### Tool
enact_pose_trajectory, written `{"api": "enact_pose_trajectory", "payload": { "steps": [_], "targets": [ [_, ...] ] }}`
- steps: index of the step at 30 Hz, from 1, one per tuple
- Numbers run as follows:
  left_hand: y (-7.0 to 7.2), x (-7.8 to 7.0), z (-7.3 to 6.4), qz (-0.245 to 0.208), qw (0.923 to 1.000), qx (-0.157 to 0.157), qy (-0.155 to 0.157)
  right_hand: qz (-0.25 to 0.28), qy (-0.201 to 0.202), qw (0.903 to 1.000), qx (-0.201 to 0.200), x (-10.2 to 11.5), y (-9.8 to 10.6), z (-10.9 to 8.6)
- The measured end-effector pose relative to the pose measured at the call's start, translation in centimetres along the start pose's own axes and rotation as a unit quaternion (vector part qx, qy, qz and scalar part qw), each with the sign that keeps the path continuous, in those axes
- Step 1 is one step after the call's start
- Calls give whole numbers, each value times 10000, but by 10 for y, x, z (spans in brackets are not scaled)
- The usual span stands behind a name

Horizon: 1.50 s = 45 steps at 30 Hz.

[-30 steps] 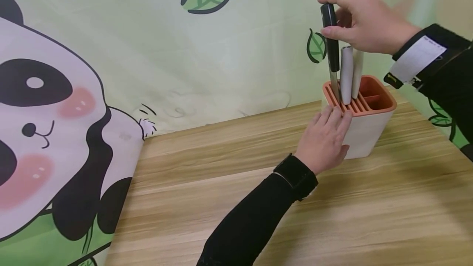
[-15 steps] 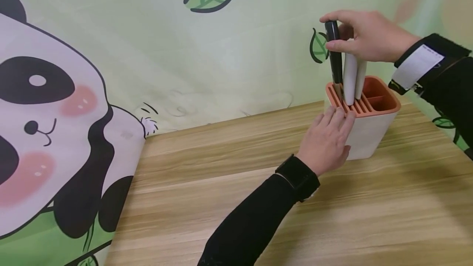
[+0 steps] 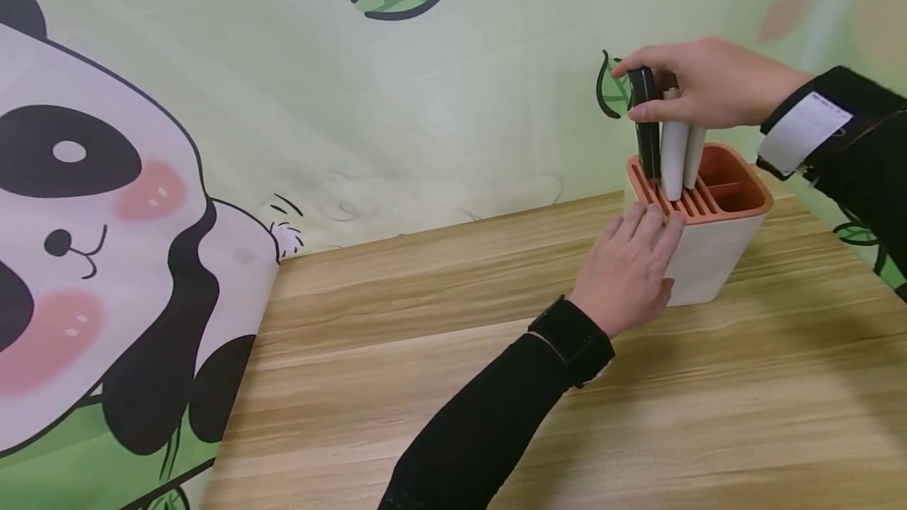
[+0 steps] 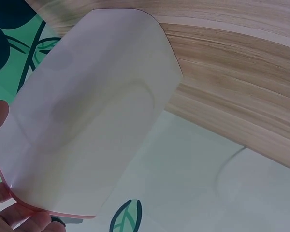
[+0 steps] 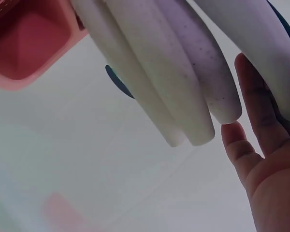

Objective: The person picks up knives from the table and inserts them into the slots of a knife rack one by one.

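A white knife block [image 3: 716, 258] with an orange slotted top stands at the right of the table. My right hand [image 3: 730, 83] pinches the black handle [image 3: 648, 144] of a knife between thumb and fingers; its blade is down in a slot and out of sight. White knife handles [image 3: 674, 160] rise beside it, and the right wrist view shows several of these handles [image 5: 159, 72] close to my fingers. With straight fingers, my left hand [image 3: 625, 278] rests against the block's near side, fingertips at the rim. The left wrist view shows the block's plain wall [image 4: 92, 111].
Open orange compartments [image 3: 733, 175] make up the right part of the block's top. The wooden table [image 3: 425, 368] extends to the left and front. Behind it hangs a pale green backdrop [image 3: 496, 101] printed with leaves and a panda [image 3: 113, 258].
My right hand has moved down with the black-handled knife, and the strip of blade seen earlier has gone into the slot. My left hand has stayed on the block.
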<state>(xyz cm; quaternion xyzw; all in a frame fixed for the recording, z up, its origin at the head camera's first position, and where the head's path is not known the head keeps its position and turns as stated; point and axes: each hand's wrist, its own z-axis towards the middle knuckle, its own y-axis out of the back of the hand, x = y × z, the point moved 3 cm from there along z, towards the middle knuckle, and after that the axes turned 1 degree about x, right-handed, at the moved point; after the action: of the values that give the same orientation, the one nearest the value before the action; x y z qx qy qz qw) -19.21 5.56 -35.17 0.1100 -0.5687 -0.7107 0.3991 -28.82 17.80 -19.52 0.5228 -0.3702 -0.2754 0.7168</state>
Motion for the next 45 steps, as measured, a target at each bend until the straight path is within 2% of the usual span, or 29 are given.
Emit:
{"api": "enact_pose_trajectory", "payload": {
  "steps": [6,16,26,40,45],
  "targets": [
    [1,0,-1,-8,10000,21,-15,-127,80,9995,295,1,-2,-1],
    [1,-1,0,-11,10000,13,-25,-212,-36,9986,484,-2,-5,-1],
    [1,-1,1,-1,10000,72,-28,-441,-90,9990,63,-3,-5,-1],
    [1,-3,2,-3,9999,79,-71,-221,-468,9986,95,-6,-11,-5],
    [0,-3,1,-141,9998,56,-115,33,-486,9987,-119,-5,-10,-11]
  ]
}}
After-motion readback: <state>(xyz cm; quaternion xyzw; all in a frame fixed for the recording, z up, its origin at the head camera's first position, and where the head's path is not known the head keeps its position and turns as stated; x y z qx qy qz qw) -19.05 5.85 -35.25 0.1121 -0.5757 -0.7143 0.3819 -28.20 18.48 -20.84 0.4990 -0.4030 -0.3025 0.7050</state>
